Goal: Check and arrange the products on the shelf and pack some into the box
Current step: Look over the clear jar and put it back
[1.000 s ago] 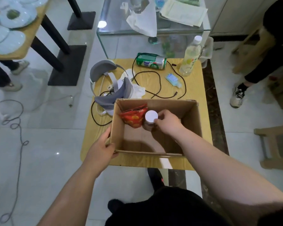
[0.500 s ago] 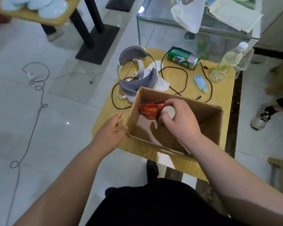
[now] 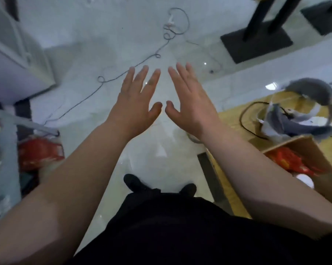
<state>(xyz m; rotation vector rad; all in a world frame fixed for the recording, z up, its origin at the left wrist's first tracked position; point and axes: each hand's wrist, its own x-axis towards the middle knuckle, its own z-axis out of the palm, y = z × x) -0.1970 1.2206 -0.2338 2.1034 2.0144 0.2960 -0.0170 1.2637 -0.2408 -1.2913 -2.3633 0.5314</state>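
Above the floor (image 3: 96, 35) | left hand (image 3: 135, 113), right hand (image 3: 189, 109) | outstretched, fingers straight, empty

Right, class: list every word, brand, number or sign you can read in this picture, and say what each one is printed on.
None: no text in this picture is sharp enough to read.
Red packet in the box: print blurred, unreadable.
Red packaging on the shelf at the left: blurred, unreadable.
White lid in the box: no marking visible.
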